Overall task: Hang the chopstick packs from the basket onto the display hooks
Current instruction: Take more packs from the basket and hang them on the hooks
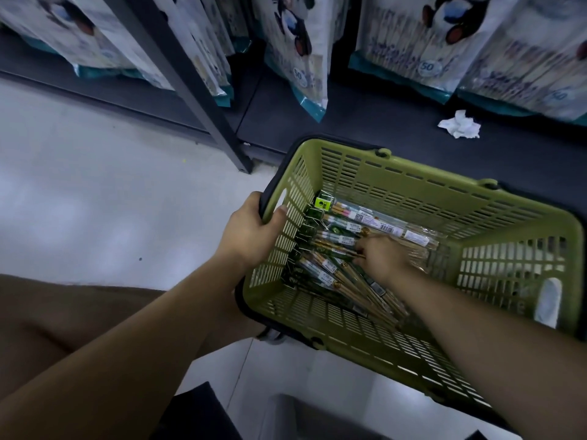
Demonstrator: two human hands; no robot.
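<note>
A green plastic basket with a dark rim sits on the floor in front of a dark shelf. Several long clear chopstick packs with green header cards lie piled on its bottom. My left hand grips the basket's left rim, thumb inside the wall. My right hand reaches down into the pile, blurred, with its fingers curled on a chopstick pack. The display hooks are out of view.
Large white and teal bags hang above the dark base shelf. A crumpled white paper lies on that shelf. A grey upright post stands left of the basket. Pale floor tiles lie to the left.
</note>
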